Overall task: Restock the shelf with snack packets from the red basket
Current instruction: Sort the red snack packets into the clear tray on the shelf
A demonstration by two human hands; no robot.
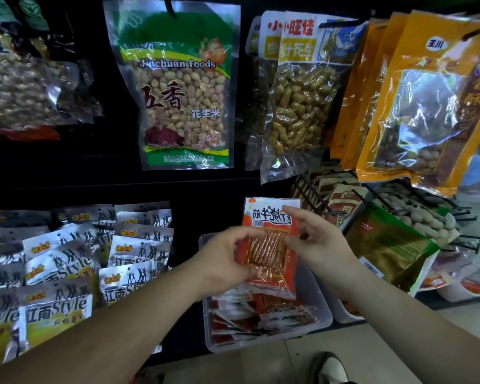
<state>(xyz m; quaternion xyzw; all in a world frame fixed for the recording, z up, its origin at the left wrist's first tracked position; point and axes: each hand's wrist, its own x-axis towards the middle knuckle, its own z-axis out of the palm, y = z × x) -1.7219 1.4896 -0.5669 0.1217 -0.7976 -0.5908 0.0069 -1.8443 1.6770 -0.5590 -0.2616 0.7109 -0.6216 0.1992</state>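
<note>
An orange-red snack packet with a clear window showing brown sticks is held upright in front of me. My left hand grips its left edge, fingers curled round it. My right hand touches its right edge with spread fingers, and I cannot tell whether it pinches. Below the packet stands a clear plastic bin on the low shelf, holding several packets of the same kind. No red basket is in view.
Peanut bags hang on hooks above: a green one, a clear one, orange ones. White "Style" packets fill the shelf at left. A wire rack with more bags stands at right. My shoe is on the floor.
</note>
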